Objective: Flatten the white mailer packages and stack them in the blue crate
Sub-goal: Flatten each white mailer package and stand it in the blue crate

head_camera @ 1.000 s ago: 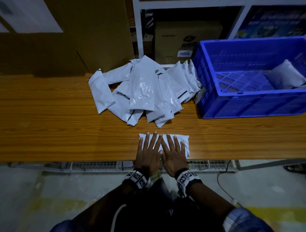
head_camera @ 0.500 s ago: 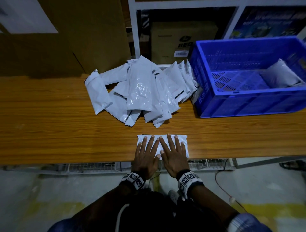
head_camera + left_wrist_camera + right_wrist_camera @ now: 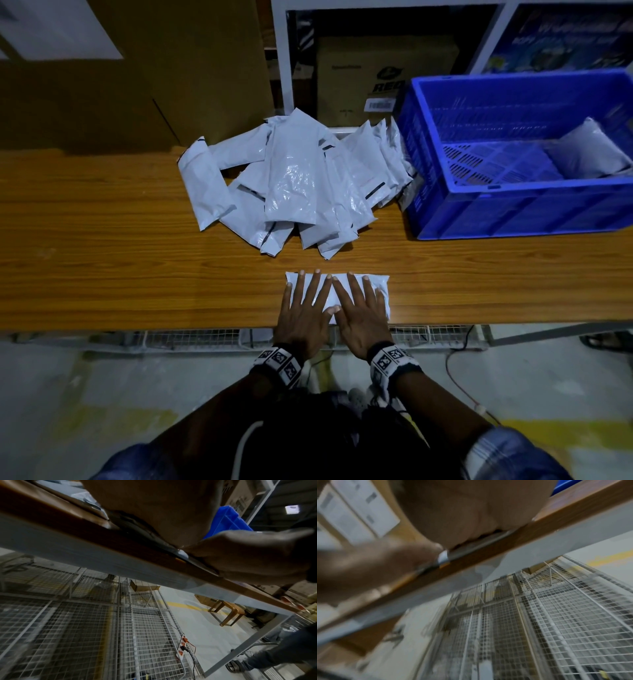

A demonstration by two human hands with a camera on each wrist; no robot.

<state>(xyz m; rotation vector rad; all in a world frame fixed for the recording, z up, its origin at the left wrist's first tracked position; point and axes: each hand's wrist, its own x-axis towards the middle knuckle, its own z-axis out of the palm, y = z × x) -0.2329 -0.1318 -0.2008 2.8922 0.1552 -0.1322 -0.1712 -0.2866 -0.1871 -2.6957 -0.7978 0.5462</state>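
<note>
A white mailer (image 3: 380, 287) lies flat at the near edge of the wooden table (image 3: 102, 260). My left hand (image 3: 303, 308) and right hand (image 3: 361, 311) press down on it side by side, fingers straight and spread. A sliver of the mailer (image 3: 182, 553) shows under the palms in the left wrist view, and the same mailer (image 3: 443, 557) in the right wrist view. A heap of several white mailers (image 3: 294, 185) lies further back. The blue crate (image 3: 513, 212) stands at the right with one white mailer (image 3: 585, 150) inside.
A large cardboard box (image 3: 137, 75) stands behind the table at the left. A white shelf frame (image 3: 279, 58) holds another carton (image 3: 383, 75) behind the heap. Wire mesh panels (image 3: 85, 628) and a power strip (image 3: 182, 647) lie under the table.
Both hands have stayed pressed on the mailer and spread slightly apart across it. The pile and crate have not moved.
</note>
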